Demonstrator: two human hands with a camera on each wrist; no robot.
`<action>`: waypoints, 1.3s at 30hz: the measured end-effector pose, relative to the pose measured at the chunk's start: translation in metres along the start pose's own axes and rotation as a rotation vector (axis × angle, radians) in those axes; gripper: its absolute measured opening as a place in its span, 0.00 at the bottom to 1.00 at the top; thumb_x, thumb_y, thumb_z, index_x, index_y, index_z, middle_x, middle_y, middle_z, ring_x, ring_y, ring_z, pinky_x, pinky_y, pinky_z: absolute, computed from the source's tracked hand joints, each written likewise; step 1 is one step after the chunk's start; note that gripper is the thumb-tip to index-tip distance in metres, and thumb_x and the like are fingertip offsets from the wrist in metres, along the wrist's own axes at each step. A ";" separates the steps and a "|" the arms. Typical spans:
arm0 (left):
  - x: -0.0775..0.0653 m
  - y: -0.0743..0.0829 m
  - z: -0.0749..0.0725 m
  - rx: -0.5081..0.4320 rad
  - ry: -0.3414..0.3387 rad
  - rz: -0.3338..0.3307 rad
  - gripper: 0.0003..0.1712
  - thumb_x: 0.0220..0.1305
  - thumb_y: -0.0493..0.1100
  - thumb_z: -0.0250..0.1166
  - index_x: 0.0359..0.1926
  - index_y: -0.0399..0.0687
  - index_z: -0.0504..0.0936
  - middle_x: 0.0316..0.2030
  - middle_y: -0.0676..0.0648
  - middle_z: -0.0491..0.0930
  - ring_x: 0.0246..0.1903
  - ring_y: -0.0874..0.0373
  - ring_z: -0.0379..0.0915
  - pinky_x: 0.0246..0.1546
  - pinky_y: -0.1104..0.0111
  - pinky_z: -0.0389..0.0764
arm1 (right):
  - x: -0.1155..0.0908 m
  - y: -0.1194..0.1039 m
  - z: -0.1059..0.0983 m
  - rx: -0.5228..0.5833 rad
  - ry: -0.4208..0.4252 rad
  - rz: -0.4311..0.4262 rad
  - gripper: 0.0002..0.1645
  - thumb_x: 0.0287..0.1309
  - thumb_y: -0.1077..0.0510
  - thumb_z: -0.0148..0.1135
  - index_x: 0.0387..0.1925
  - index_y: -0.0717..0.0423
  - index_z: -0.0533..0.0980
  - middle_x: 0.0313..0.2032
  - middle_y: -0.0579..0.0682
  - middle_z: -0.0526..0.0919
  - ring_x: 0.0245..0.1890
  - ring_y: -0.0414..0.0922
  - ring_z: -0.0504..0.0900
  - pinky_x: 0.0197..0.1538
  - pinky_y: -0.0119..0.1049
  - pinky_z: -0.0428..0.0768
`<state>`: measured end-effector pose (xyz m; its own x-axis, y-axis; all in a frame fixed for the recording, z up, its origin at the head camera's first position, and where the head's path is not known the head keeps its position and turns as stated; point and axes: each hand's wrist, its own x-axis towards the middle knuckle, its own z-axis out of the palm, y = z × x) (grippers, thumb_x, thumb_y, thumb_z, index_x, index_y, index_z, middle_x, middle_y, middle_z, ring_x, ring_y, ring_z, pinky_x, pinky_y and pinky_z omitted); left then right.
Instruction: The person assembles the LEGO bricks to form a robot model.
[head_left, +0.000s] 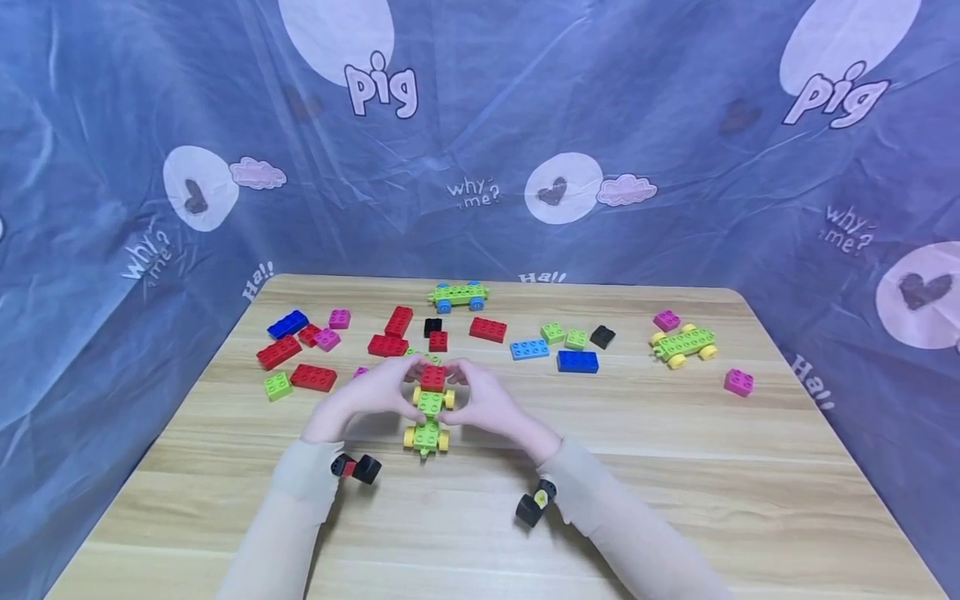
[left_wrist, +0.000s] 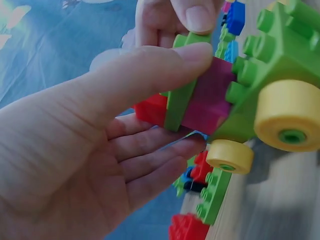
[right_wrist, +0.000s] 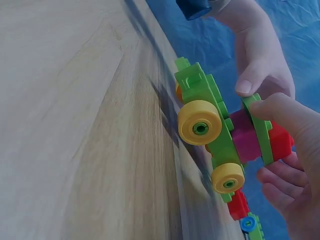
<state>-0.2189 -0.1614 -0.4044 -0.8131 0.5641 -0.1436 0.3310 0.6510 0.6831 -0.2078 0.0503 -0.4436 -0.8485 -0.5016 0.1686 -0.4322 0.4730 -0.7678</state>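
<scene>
In the head view, my left hand [head_left: 382,390] and right hand [head_left: 483,400] met around a small stack at the middle of the counter [head_left: 465,533], fingers clamped on it from both sides. Under it was a green yellow-wheeled base [head_left: 426,437]; above were a long green block [head_left: 430,404] and, at its far end, a red block [head_left: 432,377]. I judged this build well along. A blue-wheeled base [head_left: 459,294] at the far edge and a spare base [head_left: 685,343] on the right carried no blocks, and loose bricks, like a red brick [head_left: 313,377] on the left and a dark-blue brick [head_left: 577,362] right of centre, lay unused. The blue cloth [head_left: 442,242] read "pig", "why me?" and "Ha!!"; I found no brand.

In the left wrist view, my left thumb pinched the green block, with a magenta block [left_wrist: 210,92] between it and the base. Whether that was fully seated, I couldn't tell.

In the right wrist view, my right thumb pressed the green block too, fingers on its far side, beside the red block.
</scene>
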 end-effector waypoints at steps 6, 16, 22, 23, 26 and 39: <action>-0.003 -0.010 -0.007 0.016 0.001 0.015 0.46 0.41 0.44 0.80 0.61 0.36 0.68 0.56 0.37 0.75 0.57 0.41 0.72 0.59 0.51 0.73 | 0.009 -0.004 0.008 -0.005 -0.008 0.010 0.42 0.40 0.55 0.77 0.57 0.62 0.69 0.51 0.56 0.80 0.52 0.52 0.79 0.57 0.43 0.77; -0.006 -0.025 -0.014 -0.026 0.006 0.028 0.43 0.39 0.40 0.80 0.58 0.36 0.69 0.54 0.37 0.76 0.56 0.41 0.73 0.59 0.50 0.73 | 0.021 -0.012 0.016 -0.045 -0.036 0.025 0.42 0.41 0.53 0.77 0.58 0.61 0.69 0.52 0.56 0.80 0.51 0.50 0.79 0.55 0.40 0.78; -0.008 -0.029 -0.017 -0.019 0.014 0.040 0.43 0.39 0.40 0.79 0.58 0.34 0.69 0.54 0.36 0.76 0.55 0.40 0.73 0.59 0.50 0.73 | 0.026 -0.015 0.019 -0.034 -0.039 0.047 0.42 0.42 0.54 0.77 0.58 0.61 0.68 0.54 0.56 0.78 0.52 0.51 0.79 0.56 0.41 0.78; -0.008 -0.030 -0.018 -0.017 0.013 0.038 0.44 0.40 0.40 0.79 0.58 0.34 0.69 0.54 0.35 0.76 0.55 0.39 0.72 0.59 0.50 0.73 | 0.026 -0.015 0.019 -0.032 -0.041 0.051 0.42 0.42 0.54 0.77 0.59 0.61 0.68 0.54 0.56 0.78 0.53 0.51 0.79 0.56 0.41 0.78; -0.007 -0.032 -0.018 -0.028 0.005 0.027 0.45 0.41 0.41 0.79 0.60 0.33 0.68 0.56 0.34 0.74 0.56 0.39 0.71 0.59 0.50 0.72 | 0.026 -0.015 0.019 -0.027 -0.042 0.058 0.43 0.42 0.54 0.77 0.59 0.61 0.68 0.55 0.56 0.78 0.53 0.51 0.79 0.57 0.41 0.78; -0.007 -0.036 -0.018 -0.031 0.003 -0.013 0.46 0.41 0.42 0.79 0.61 0.34 0.67 0.57 0.34 0.74 0.57 0.39 0.71 0.60 0.49 0.71 | 0.018 -0.009 0.016 0.008 -0.028 0.026 0.45 0.46 0.51 0.76 0.63 0.61 0.66 0.60 0.56 0.75 0.58 0.53 0.76 0.61 0.46 0.74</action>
<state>-0.2335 -0.1979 -0.4146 -0.8188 0.5539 -0.1509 0.3048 0.6422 0.7033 -0.2145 0.0253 -0.4440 -0.8504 -0.5095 0.1308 -0.4072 0.4803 -0.7769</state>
